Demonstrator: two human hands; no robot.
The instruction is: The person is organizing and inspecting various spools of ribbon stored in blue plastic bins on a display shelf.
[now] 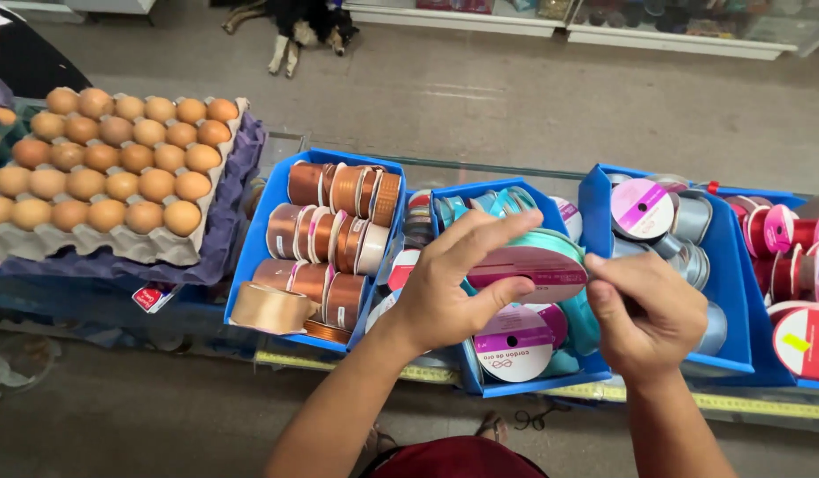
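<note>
**Ribbon spool held over blue bin**

Ribbon spool (533, 265), turquoise with a magenta-edged face, is gripped above the middle blue bin (480, 382) by the left hand (449, 283), fingers extended across it, thumb beneath. The right hand (648, 314) is closed, pinching at the spool's right edge.

Two bare forearms in view, no sleeves down to the wrists. Left hand (445, 288) and right hand (648, 314): no rings, watch, bracelets or gloves visible. Fingers (493, 232) bare, nails short and unpainted as far as I can tell. Dark red garment (458, 458) at near edge, low centre. Sandalled foot (495, 428) just above it, strap detail too small to tell.
</note>
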